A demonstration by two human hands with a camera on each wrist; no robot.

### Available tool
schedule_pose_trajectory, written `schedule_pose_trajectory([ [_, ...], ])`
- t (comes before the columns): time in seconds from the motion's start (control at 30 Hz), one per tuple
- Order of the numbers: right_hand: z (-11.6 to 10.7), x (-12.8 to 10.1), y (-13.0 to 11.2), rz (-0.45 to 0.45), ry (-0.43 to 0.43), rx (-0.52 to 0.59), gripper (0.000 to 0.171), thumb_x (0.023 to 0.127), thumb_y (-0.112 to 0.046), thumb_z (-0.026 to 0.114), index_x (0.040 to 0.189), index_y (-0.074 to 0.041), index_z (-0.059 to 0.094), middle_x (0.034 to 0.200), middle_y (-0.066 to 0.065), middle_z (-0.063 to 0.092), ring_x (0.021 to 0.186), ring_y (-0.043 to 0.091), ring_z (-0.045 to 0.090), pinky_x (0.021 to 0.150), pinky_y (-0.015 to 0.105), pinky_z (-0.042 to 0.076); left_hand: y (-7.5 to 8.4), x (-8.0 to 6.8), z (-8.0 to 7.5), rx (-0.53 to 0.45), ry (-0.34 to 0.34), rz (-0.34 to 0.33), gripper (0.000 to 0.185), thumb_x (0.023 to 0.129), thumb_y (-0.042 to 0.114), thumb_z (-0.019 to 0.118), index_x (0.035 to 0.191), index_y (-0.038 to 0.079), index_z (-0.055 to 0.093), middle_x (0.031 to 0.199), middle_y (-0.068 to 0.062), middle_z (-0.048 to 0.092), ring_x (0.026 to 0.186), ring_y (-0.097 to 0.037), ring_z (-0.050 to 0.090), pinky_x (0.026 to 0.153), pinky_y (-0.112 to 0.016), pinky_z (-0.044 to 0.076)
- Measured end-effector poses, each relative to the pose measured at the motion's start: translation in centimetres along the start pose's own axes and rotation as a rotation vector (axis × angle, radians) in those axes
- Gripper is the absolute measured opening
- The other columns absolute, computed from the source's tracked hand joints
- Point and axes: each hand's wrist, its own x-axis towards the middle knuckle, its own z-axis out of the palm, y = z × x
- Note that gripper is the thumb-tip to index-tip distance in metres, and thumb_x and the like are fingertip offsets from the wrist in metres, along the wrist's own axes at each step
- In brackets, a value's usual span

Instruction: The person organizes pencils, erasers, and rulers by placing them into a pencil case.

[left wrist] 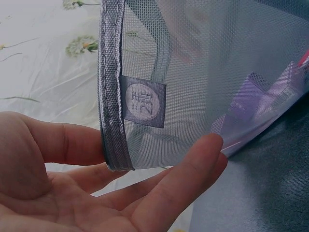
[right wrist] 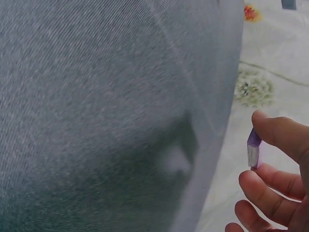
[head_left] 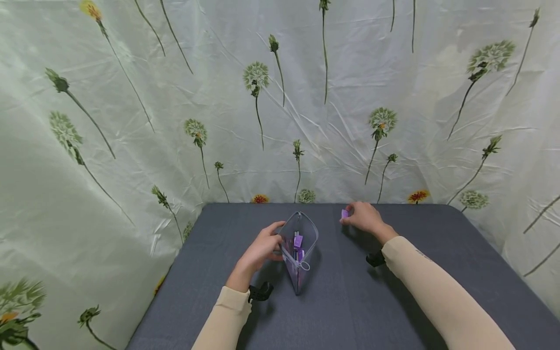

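Observation:
A grey mesh zip pouch (head_left: 310, 236) stands with its mouth wide apart near the middle of the table. At its left side my left hand (head_left: 261, 248) holds the zip edge, thumb on the rim and fingers along the mesh. Inside lie several purple pieces (head_left: 298, 241), which show through the mesh in the left wrist view beyond a small woven label (left wrist: 145, 102). Near the table's far edge, to the right of the pouch, my right hand (head_left: 363, 217) pinches a small purple-and-white block (right wrist: 253, 151) between thumb and fingertips.
A dark grey cloth covers the table (head_left: 345, 301). Behind and to the left hangs a pale curtain (head_left: 236, 116) printed with dandelions. A ring-shaped zip pull (head_left: 304, 266) hangs at the pouch's near end. Black straps sit on both wrists.

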Motion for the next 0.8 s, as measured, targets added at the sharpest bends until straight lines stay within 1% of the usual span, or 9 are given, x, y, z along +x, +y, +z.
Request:
schedule_pose_trajectory([
  [0.07, -0.2, -0.2, -0.6, -0.021, 0.012, 0.002, 0.043, 0.083, -0.039, 0.081, 0.111, -0.008, 0.071, 0.095, 0.007, 0.068, 0.078, 0.023, 0.06, 0.063, 0.042, 0.049, 0.0, 0.0, 0.0, 0.002, -0.001, 0.002, 0.064, 0.093, 0.003, 0.046, 0.156, 0.014, 0.039, 0.116, -0.03, 0.056, 0.084, -0.031, 0.069, 0.071, -0.048, 0.06],
  [0.17, -0.5, -0.4, -1.5, -0.045, 0.022, 0.013, 0.042, 0.084, -0.041, 0.08, 0.109, -0.01, 0.071, 0.089, 0.003, 0.066, 0.074, 0.02, 0.059, 0.061, 0.039, 0.048, 0.1, 0.0, -0.1, 0.003, -0.002, 0.002, 0.065, 0.093, 0.002, 0.045, 0.156, 0.014, 0.039, 0.117, -0.03, 0.055, 0.087, -0.033, 0.068, 0.07, -0.048, 0.06],
  [0.2, -0.6, -0.5, -1.9, -0.051, 0.023, 0.014, 0.042, 0.084, -0.042, 0.08, 0.109, -0.01, 0.071, 0.088, 0.002, 0.066, 0.073, 0.019, 0.059, 0.061, 0.039, 0.048, 0.1, 0.0, -0.1, 0.005, -0.002, 0.002, 0.064, 0.093, 0.002, 0.045, 0.156, 0.014, 0.039, 0.117, -0.03, 0.055, 0.086, -0.031, 0.068, 0.069, -0.048, 0.06],
  [0.33, -0.8, -0.8, -3.1, -0.073, 0.043, 0.012, 0.042, 0.084, -0.045, 0.08, 0.107, -0.011, 0.071, 0.087, 0.001, 0.065, 0.072, 0.018, 0.059, 0.061, 0.038, 0.048, 0.2, -0.1, 0.0, 0.005, 0.0, 0.001, 0.064, 0.093, 0.002, 0.045, 0.155, 0.014, 0.039, 0.118, -0.03, 0.055, 0.088, -0.033, 0.067, 0.069, -0.048, 0.06],
  [0.43, -0.9, -1.1, -3.9, -0.098, 0.065, 0.008, 0.042, 0.082, -0.048, 0.08, 0.104, -0.013, 0.072, 0.091, 0.002, 0.067, 0.076, 0.019, 0.06, 0.065, 0.041, 0.05, 0.2, -0.1, 0.0, 0.004, -0.001, -0.002, 0.064, 0.093, 0.002, 0.045, 0.155, 0.014, 0.039, 0.119, -0.03, 0.055, 0.09, -0.035, 0.068, 0.068, -0.048, 0.06],
  [0.6, -1.3, -1.6, -5.7, -0.144, 0.094, 0.01, 0.043, 0.081, -0.051, 0.081, 0.104, -0.015, 0.073, 0.106, 0.004, 0.069, 0.092, 0.024, 0.064, 0.076, 0.048, 0.053, 0.3, -0.3, 0.0, 0.006, -0.005, -0.003, 0.064, 0.093, 0.002, 0.045, 0.155, 0.013, 0.039, 0.118, -0.03, 0.056, 0.087, -0.032, 0.068, 0.067, -0.046, 0.06],
  [0.63, -1.4, -1.8, -6.1, -0.155, 0.098, 0.009, 0.044, 0.081, -0.051, 0.081, 0.106, -0.014, 0.074, 0.108, 0.005, 0.069, 0.095, 0.025, 0.063, 0.078, 0.049, 0.052, 0.3, -0.3, 0.0, 0.005, -0.006, -0.004, 0.064, 0.093, 0.003, 0.045, 0.156, 0.014, 0.039, 0.117, -0.029, 0.056, 0.086, -0.031, 0.068, 0.067, -0.046, 0.06],
  [0.8, -1.5, -2.5, -8.0, -0.186, 0.113, -0.002, 0.048, 0.08, -0.052, 0.082, 0.109, -0.015, 0.073, 0.113, 0.007, 0.065, 0.097, 0.026, 0.061, 0.075, 0.049, 0.052, 0.2, -0.1, 0.0, 0.006, -0.009, 0.0, 0.063, 0.094, 0.003, 0.044, 0.155, 0.015, 0.04, 0.112, -0.027, 0.057, 0.081, -0.028, 0.065, 0.067, -0.046, 0.06],
])
